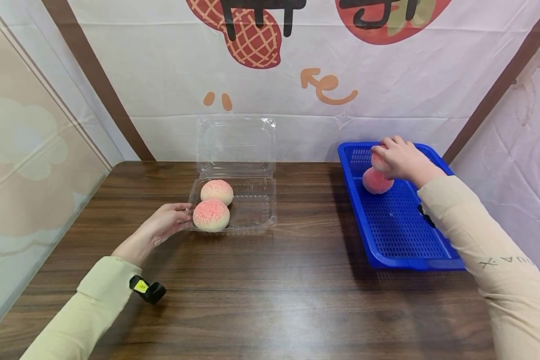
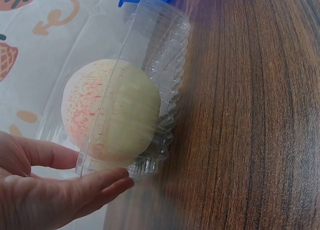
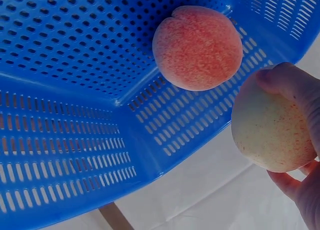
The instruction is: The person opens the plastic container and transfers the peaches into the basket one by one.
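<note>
At the left of the head view, my left hand [image 1: 167, 222] pinches the left rim of a clear plastic clamshell container [image 1: 253, 212], thumb and fingers on either side of its wall. Its lid [image 1: 236, 145] stands raised at the back. Two pale peaches with pink speckles, a rear peach [image 1: 217, 191] and a front peach [image 1: 211, 216], sit in its left half. Over the back of a blue basket [image 1: 370, 240], my right hand [image 1: 402, 159] grips another peach [image 3: 272, 125], mostly covered by the hand in the head view. A redder peach [image 1: 378, 181] lies inside the basket.
Both containers stand on a dark wood-grain table [image 1: 270, 295], the basket to the right of the clamshell. A printed cloth [image 1: 162, 75] hangs right behind them, with more cloth at both sides. A black wrist camera [image 1: 148, 290] sits at my left cuff.
</note>
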The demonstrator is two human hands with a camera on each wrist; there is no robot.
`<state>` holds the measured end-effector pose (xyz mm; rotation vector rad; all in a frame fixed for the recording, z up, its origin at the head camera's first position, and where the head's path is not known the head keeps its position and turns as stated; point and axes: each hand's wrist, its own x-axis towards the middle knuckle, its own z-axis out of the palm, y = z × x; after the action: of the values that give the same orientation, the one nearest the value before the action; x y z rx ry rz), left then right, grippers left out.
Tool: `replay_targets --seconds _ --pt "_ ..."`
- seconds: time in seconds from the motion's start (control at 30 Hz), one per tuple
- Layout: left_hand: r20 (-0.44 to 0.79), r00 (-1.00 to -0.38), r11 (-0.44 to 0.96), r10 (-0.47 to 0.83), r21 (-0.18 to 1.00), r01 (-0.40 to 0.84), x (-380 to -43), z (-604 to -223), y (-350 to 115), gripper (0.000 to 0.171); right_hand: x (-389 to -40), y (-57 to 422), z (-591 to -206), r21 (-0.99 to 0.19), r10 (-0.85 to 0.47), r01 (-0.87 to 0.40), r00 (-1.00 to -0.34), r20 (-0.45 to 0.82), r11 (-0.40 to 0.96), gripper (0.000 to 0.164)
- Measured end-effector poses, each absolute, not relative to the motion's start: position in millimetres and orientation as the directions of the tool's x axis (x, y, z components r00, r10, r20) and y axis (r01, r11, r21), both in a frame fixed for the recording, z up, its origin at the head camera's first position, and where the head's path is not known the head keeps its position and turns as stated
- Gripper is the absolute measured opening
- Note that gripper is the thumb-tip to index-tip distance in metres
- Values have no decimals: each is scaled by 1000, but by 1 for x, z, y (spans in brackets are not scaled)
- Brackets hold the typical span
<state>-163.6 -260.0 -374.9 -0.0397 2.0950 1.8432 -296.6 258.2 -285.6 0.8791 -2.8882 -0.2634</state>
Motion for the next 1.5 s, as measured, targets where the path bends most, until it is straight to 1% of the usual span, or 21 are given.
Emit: replay_targets --seconds 0.43,0.6,0.73,0.9,0.97,1.23,1.5 --pt "-285 -935 178 211 952 -249 -163 -373 -262 55 -293 275 -289 165 -515 -500 -855 63 850 56" --pt "-283 -936 183 210 952 -247 -163 -374 -262 55 -293 280 -291 158 -497 -484 -865 63 861 58" --pt "-287 -935 174 209 952 -253 -163 -374 -261 55 -293 285 -294 143 -465 -457 -885 29 878 58" --pt "-285 -934 158 214 954 -255 -164 -375 -261 55 -294 290 -298 130 -433 -430 -902 -7 894 68" --pt "-283 -935 156 214 955 -254 -165 -376 -261 55 -294 291 -299 127 -430 -427 -903 -6 895 69" --pt "-282 -937 156 208 955 -252 -165 -377 -261 55 -294 293 -304 113 -419 -417 -908 -14 902 68" --pt "-279 -938 162 204 955 -249 -164 -376 -261 55 -295 301 -312 89 -406 -404 -914 2 910 62"
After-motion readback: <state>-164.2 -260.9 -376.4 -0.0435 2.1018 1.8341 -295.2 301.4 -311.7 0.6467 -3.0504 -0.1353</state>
